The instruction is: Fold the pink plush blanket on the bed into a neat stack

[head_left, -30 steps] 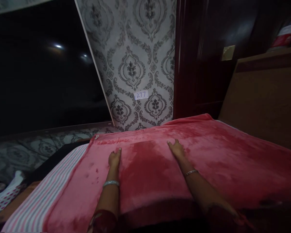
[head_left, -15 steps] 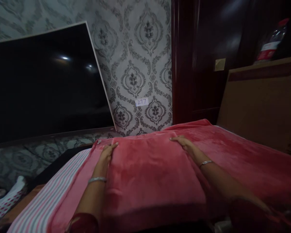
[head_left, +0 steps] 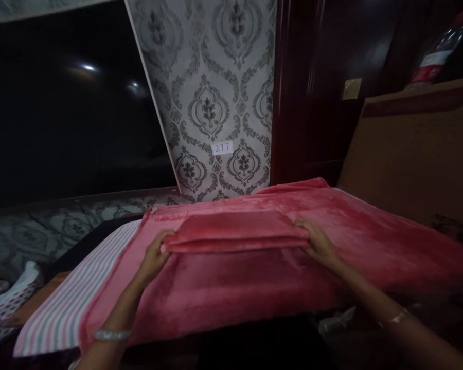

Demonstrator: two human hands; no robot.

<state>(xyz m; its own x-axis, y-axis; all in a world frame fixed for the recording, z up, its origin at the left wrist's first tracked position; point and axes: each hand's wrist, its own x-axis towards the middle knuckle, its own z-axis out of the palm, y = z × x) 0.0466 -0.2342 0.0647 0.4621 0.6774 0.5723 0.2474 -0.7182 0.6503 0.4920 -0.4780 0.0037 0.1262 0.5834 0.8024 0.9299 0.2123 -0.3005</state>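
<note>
A folded red plush cloth (head_left: pixel 235 227) lies across the middle of the view, its layered folded edge toward me. My left hand (head_left: pixel 156 257) is closed on its left end. At the opposite end my right hand (head_left: pixel 317 242) grips the near corner, the thumb on top and the other fingers mostly hidden under the fold. Beneath the cloth a pinkish-red plush blanket (head_left: pixel 374 239) is spread out, its front side hanging down.
A striped sheet (head_left: pixel 67 295) shows left of the blanket. Behind stand a large dark television (head_left: pixel 73 118) and a patterned wall with a "277" paper label (head_left: pixel 223 148). At right, a bottle (head_left: pixel 434 60) stands on a cardboard box (head_left: pixel 412 149); dotted fabric (head_left: pixel 13 303) lies lower left.
The cloth's near part has been folded away from me, making it a shorter, thicker bundle. My hands have moved farther apart and now hold its near folded edge.
</note>
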